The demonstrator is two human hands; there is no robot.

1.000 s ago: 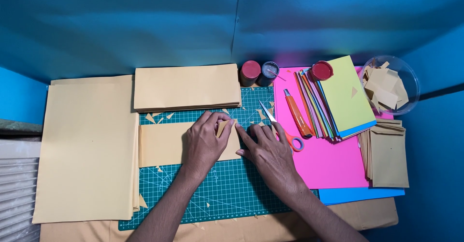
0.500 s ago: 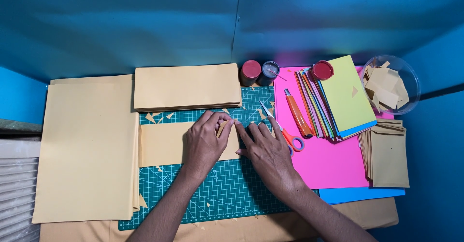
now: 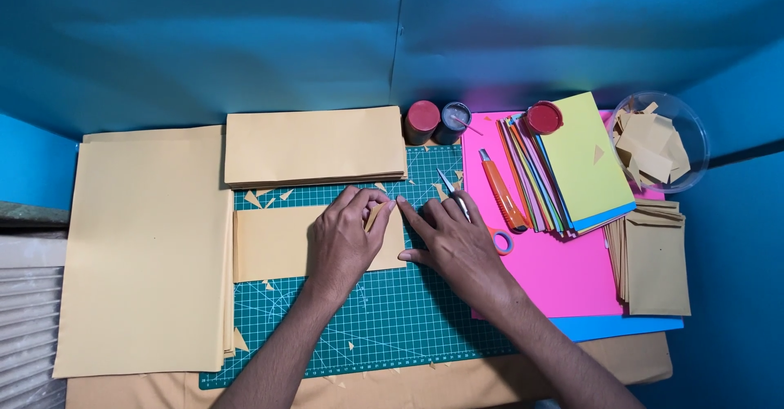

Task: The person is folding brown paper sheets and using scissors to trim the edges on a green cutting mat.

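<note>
While our left hand (image 3: pixel 347 241) lies flat on the tan paper strip (image 3: pixel 278 241) on the green cutting mat (image 3: pixel 392 319), its fingers pinch a folded-up corner at the strip's right end. Our right hand (image 3: pixel 457 245), fingers together, presses its forefinger against that same corner. To fold well, we judge, we should line up the edges first, hold the strip flat with the palm, then run one fingertip firmly along the crease. Scissors (image 3: pixel 454 198) lie just behind our right hand, an orange utility knife (image 3: pixel 500 192) further right.
</note>
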